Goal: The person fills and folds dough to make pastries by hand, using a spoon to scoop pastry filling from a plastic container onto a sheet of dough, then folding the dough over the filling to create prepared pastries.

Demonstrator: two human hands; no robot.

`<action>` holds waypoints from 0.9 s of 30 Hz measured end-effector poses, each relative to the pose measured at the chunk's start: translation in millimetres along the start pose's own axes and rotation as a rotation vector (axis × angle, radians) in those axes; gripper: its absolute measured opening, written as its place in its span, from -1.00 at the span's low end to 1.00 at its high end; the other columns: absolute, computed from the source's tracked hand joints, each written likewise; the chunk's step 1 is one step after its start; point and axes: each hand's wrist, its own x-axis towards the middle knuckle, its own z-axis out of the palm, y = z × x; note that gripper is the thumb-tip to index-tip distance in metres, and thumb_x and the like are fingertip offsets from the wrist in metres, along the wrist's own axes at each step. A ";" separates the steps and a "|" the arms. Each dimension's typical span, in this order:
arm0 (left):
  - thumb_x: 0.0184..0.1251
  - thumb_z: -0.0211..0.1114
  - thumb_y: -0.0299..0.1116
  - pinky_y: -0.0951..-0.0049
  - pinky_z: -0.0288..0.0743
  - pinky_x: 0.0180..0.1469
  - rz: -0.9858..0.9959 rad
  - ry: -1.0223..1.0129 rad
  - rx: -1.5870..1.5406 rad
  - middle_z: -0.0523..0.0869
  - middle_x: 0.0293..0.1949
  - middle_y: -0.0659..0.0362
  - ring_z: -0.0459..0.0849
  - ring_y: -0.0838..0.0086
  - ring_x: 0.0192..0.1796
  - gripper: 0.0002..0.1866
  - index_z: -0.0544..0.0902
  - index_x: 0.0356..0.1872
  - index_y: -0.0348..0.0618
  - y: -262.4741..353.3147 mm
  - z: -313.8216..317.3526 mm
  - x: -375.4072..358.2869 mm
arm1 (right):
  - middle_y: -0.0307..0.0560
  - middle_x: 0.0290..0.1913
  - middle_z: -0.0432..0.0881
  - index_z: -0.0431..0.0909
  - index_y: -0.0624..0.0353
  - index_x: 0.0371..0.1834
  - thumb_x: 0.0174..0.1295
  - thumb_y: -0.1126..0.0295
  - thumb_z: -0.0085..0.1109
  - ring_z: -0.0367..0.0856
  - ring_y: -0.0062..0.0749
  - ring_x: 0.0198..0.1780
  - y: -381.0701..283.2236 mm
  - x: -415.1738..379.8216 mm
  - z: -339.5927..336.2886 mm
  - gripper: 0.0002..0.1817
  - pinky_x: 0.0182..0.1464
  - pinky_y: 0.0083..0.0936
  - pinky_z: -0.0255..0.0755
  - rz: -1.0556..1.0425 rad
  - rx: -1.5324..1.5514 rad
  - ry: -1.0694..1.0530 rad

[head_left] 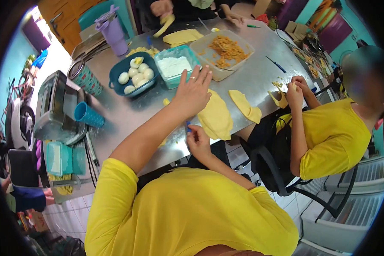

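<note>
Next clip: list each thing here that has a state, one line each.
left hand: open, fingers spread, above the dough sheet
right hand: pinched on a small blue tool
dough sheet: flat on table
white powder tub: uncovered
blue cup: lying on its side

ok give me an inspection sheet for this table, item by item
Surface: metal table, dough scraps on it.
Job's things: yellow dough sheet at the near edge.
Clutter: blue tub of eggs, teal tub of flour, clear tray of filling, purple cup, blue cup, pasta machine.
Hands: left hand open, resting flat beside the dough; right hand pinching a small blue thing.
Cables: black cord.
Surroundings: seated person in yellow folding dough.
</note>
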 end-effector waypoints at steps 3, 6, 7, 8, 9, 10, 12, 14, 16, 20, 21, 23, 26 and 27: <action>0.18 0.19 -0.21 -0.12 0.00 0.36 0.073 -0.076 0.150 0.23 0.40 0.03 0.15 0.13 0.44 -0.42 0.39 0.23 -0.27 -4.5 35.6 39.2 | -0.14 -0.46 0.45 0.47 0.31 -0.06 0.17 0.60 0.12 0.40 -0.58 -0.51 0.8 1.2 -1.2 -0.74 -0.46 -0.63 0.34 -0.045 -0.003 -0.003; 0.15 0.17 -0.25 -0.15 -0.02 0.36 0.155 -0.148 0.310 0.28 0.38 -0.01 0.17 0.11 0.43 -0.56 0.57 0.03 -0.27 -9.6 48.7 66.1 | -0.12 -0.46 0.45 0.46 0.32 -0.07 0.15 0.63 0.11 0.38 -0.59 -0.53 3.1 0.7 -5.3 -0.75 -0.46 -0.64 0.34 -0.059 0.018 -0.008; 0.12 0.16 -0.27 -0.16 -0.02 0.36 0.191 -0.229 0.376 0.30 0.36 -0.06 0.18 0.09 0.42 -0.63 0.67 -0.10 -0.26 -10.2 50.7 68.7 | -0.12 -0.45 0.45 0.45 0.33 -0.07 0.15 0.63 0.11 0.38 -0.59 -0.53 2.5 0.9 -7.0 -0.75 -0.46 -0.64 0.33 -0.085 0.026 -0.019; 0.12 0.16 -0.27 -0.16 -0.02 0.36 0.194 -0.233 0.374 0.30 0.36 -0.06 0.18 0.09 0.42 -0.63 0.67 -0.10 -0.26 -8.3 54.0 68.4 | -0.12 -0.45 0.45 0.44 0.33 -0.07 0.15 0.63 0.11 0.38 -0.60 -0.53 2.9 0.8 -8.3 -0.75 -0.46 -0.65 0.33 -0.110 0.037 -0.033; 0.10 0.17 -0.26 -0.14 -0.02 0.36 0.232 -0.239 0.435 0.31 0.34 -0.11 0.20 0.06 0.41 -0.67 0.71 -0.20 -0.24 -5.8 53.6 66.2 | -0.12 -0.45 0.44 0.43 0.33 -0.07 0.16 0.63 0.11 0.37 -0.62 -0.53 4.9 1.1 -8.7 -0.74 -0.46 -0.66 0.33 -0.124 0.043 -0.043; 0.08 0.17 -0.26 -0.13 -0.01 0.36 0.269 -0.246 0.499 0.32 0.33 -0.16 0.21 0.04 0.41 -0.71 0.75 -0.31 -0.22 -4.4 52.7 63.8 | -0.12 -0.45 0.44 0.43 0.33 -0.07 0.16 0.63 0.11 0.37 -0.62 -0.53 6.2 1.6 -9.5 -0.74 -0.46 -0.66 0.33 -0.120 0.051 -0.042; 0.06 0.18 -0.26 -0.12 0.00 0.36 0.315 -0.251 0.581 0.31 0.33 -0.20 0.22 0.01 0.39 -0.70 0.75 -0.30 -0.20 1.8 50.5 59.0 | -0.08 -0.42 0.45 0.42 0.32 -0.06 0.15 0.63 0.12 0.40 -0.56 -0.53 5.7 0.8 -8.5 -0.73 -0.46 -0.62 0.34 -0.104 0.051 -0.074; 0.04 0.19 -0.25 -0.12 0.01 0.36 0.371 -0.246 0.659 0.29 0.33 -0.24 0.24 -0.02 0.37 -0.70 0.75 -0.29 -0.18 3.4 43.9 55.7 | -0.06 -0.40 0.45 0.42 0.31 -0.06 0.14 0.64 0.12 0.41 -0.51 -0.54 1.2 -0.3 -7.8 -0.72 -0.46 -0.59 0.35 -0.110 0.058 -0.079; 0.17 0.17 -0.26 -0.11 0.10 0.31 0.371 -0.345 0.615 0.38 0.30 -0.15 0.33 0.07 0.34 -0.65 0.69 -0.08 -0.19 8.3 32.5 63.2 | -0.04 -0.39 0.46 0.42 0.30 -0.05 0.14 0.65 0.13 0.41 -0.47 -0.54 1.5 3.6 -12.5 -0.71 -0.46 -0.57 0.35 -0.120 0.035 -0.062; 0.16 0.22 -0.17 0.12 0.27 0.21 0.124 -0.777 0.162 0.58 0.10 -0.01 0.52 0.26 0.14 -0.66 0.70 -0.24 -0.26 5.4 11.5 90.6 | -0.15 -0.40 0.45 0.44 0.31 -0.06 0.15 0.63 0.13 0.41 -0.59 -0.44 2.3 1.3 -10.3 -0.73 -0.38 -0.64 0.35 -0.080 0.072 -0.090; 0.18 0.24 -0.14 0.18 0.31 0.16 0.163 -0.625 0.222 0.63 0.00 0.04 0.56 0.30 0.07 -0.64 0.68 -0.22 -0.25 0.5 11.7 91.9 | -0.09 -0.38 0.46 0.43 0.32 -0.06 0.14 0.64 0.12 0.42 -0.52 -0.48 3.2 1.4 -11.1 -0.72 -0.42 -0.60 0.36 -0.098 0.063 -0.094; 0.20 0.25 -0.10 0.23 0.35 0.11 0.196 -0.469 0.285 0.69 -0.11 0.09 0.60 0.34 0.01 -0.62 0.67 -0.20 -0.25 -8.5 12.6 101.4 | -0.03 -0.36 0.46 0.43 0.32 -0.06 0.13 0.65 0.11 0.43 -0.45 -0.52 3.3 2.8 -11.0 -0.72 -0.45 -0.55 0.36 -0.121 0.054 -0.101; 0.16 0.29 -0.04 0.26 0.35 0.13 -0.140 -1.046 -0.456 0.66 -0.05 0.09 0.59 0.30 0.03 -0.55 0.63 -0.04 -0.14 -14.7 -11.1 122.7 | -0.03 -0.34 0.48 0.43 0.33 -0.07 0.13 0.66 0.11 0.43 -0.48 -0.53 3.0 0.3 -10.8 -0.72 -0.46 -0.58 0.35 -0.159 0.049 -0.071; 0.15 0.31 -0.02 0.26 0.37 0.13 -0.212 -1.146 -0.735 0.66 -0.02 0.10 0.59 0.31 0.03 -0.49 0.60 0.06 -0.11 -23.0 -16.8 128.8 | -0.02 -0.33 0.48 0.43 0.33 -0.07 0.12 0.65 0.12 0.44 -0.48 -0.53 3.7 2.0 -11.3 -0.72 -0.46 -0.59 0.35 -0.161 0.031 -0.073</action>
